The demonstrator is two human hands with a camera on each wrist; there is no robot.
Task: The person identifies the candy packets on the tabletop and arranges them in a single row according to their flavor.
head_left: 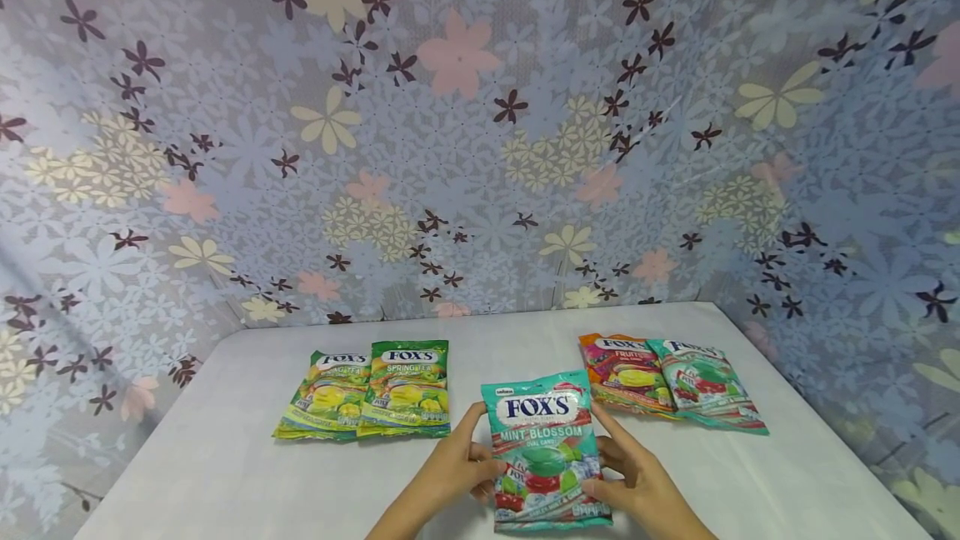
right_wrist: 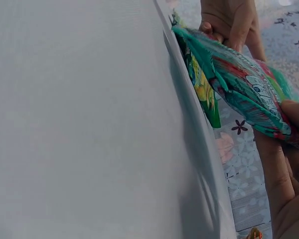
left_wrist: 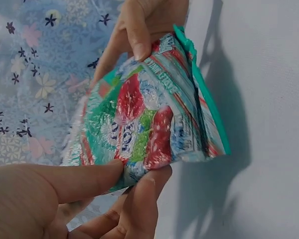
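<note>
A teal Mint Blossom candy bag (head_left: 543, 457) is held up, front facing the head camera, between both hands. My left hand (head_left: 457, 461) grips its left edge, thumb on the front and fingers behind. Along the opposite edge, my right hand (head_left: 637, 469) pinches it the same way. The left wrist view shows the bag (left_wrist: 144, 114) lifted off the white surface, with its shadow beside it. In the right wrist view the bag (right_wrist: 244, 82) appears from its lower seam, and the right hand's thumb and fingers clasp its side.
Two green-yellow Spring Tea bags (head_left: 408, 390) lie overlapping at the table's left. On the right, an orange Fruits bag (head_left: 626, 377) lies partly under another teal Mint Blossom bag (head_left: 708, 386). A flower-patterned curtain (head_left: 480, 148) hangs behind the white-covered table (head_left: 225, 473).
</note>
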